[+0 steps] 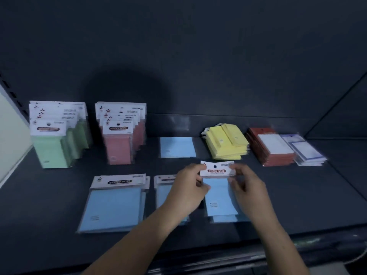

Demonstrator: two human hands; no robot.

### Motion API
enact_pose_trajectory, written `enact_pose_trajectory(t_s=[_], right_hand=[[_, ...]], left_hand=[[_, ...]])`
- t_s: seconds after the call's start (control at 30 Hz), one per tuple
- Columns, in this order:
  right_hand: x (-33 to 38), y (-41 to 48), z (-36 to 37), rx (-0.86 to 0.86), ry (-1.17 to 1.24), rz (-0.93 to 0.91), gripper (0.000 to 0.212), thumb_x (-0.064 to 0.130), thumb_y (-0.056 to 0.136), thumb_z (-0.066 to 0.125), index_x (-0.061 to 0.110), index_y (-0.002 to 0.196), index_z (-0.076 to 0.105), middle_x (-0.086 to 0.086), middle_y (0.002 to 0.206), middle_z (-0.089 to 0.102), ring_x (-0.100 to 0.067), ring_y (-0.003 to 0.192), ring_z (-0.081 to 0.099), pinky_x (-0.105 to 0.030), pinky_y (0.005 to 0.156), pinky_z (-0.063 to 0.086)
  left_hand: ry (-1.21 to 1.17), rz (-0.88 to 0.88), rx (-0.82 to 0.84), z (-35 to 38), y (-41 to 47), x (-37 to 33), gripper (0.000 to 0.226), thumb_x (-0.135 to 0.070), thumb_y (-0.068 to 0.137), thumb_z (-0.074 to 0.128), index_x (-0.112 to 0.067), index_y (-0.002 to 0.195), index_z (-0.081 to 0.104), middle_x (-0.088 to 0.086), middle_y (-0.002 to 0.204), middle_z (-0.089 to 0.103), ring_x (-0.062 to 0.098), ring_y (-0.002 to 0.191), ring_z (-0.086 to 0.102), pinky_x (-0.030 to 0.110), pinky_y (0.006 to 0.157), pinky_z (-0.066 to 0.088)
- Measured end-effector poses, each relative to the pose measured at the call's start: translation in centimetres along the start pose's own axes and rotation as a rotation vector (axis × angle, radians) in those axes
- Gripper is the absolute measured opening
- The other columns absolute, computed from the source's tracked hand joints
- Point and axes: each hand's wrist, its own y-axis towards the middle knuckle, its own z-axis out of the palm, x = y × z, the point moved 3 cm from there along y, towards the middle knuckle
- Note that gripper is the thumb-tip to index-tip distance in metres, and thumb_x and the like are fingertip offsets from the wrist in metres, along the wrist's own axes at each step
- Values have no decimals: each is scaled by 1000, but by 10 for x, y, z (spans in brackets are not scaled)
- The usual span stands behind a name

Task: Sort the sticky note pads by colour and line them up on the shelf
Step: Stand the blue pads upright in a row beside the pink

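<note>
Now both hands are working one blue sticky note pack (218, 192), the left hand (187, 187) and right hand (245, 186) pinching its white header card above the front blue stack (228, 218). Risk, I'd say: that slick wrapper slipping free, or the pack knocking the yellow pile (226, 142) just behind.

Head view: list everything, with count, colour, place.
Left row: several, green, upright, back left.
Next row: several, pink, upright beside it.
Lone pad: one, blue, back centre.
Yellow pile: several, yellow, back right.
Red stack: several, red, beside pile.
Bordered packs: several, white-blue, far right.
Left stack, middle stack, right stack: blue, front.
Held pad: one, blue, over right stack.
Shelf: one, dark, under everything.
Left hand, right hand: both grip held pad.
</note>
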Motion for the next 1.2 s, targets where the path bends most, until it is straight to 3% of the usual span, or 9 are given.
enact_pose_trajectory(t_s=[0.17,0.3,0.4,0.5,0.63,0.83,0.97,1.1,1.2], right_hand=[[-11,-6,-4,-7,-225,-44,35,14,89,57,16,124,54,1,114,58,-15,98,51,-29,76,42],[-4,4,-7,-55,-353,-111,38,12,82,66,15,119,57,-2,114,51,-22,103,44,-34,88,39],[14,23,4,13,-155,-189,37,7,82,65,15,118,57,6,112,53,-14,108,48,-21,90,35],[31,46,33,215,106,-51,39,13,88,61,17,126,53,7,121,57,-10,115,52,-24,98,41],[44,71,67,385,229,195,47,12,87,57,12,133,45,-8,117,62,-24,102,62,-42,92,50],[45,76,78,207,686,435,26,6,86,60,16,109,52,-6,105,59,-18,92,57,-34,87,47],[46,67,76,92,835,411,19,3,88,59,13,103,55,-7,91,52,-18,85,53,-35,85,48],[56,54,70,72,933,295,22,-3,86,59,15,97,55,2,81,52,-4,68,57,-16,59,48],[65,41,69,195,978,248,32,-3,83,63,20,104,55,6,90,62,-2,70,63,-16,56,50]], left_hand=[[123,23,-16,21,3,1,46,-14,85,65,-18,129,53,-7,96,50,10,90,53,17,83,41],[216,97,-30,17,9,3,49,-19,83,67,-22,129,49,-13,133,38,8,125,32,11,96,24],[259,90,-177,-3,23,5,50,-22,82,68,-18,128,47,-8,137,37,10,131,24,5,94,13],[332,-79,-261,-27,42,16,60,-24,82,66,-11,134,40,8,145,35,23,135,26,26,108,21],[253,-285,-175,-44,53,31,61,-20,80,65,-13,135,38,12,134,43,28,126,39,34,104,35],[-120,-296,-430,-59,53,35,22,-22,81,70,-13,100,62,11,118,55,19,101,56,29,96,43],[-339,-170,-578,-74,38,33,16,-10,82,68,-15,70,59,6,79,64,12,72,58,16,70,46],[-499,-147,-504,-88,19,33,25,6,79,65,-18,82,56,-4,74,60,5,64,58,10,59,47],[-528,-137,-434,-107,1,34,33,8,78,61,-20,95,58,-7,83,63,6,66,60,16,60,49]])
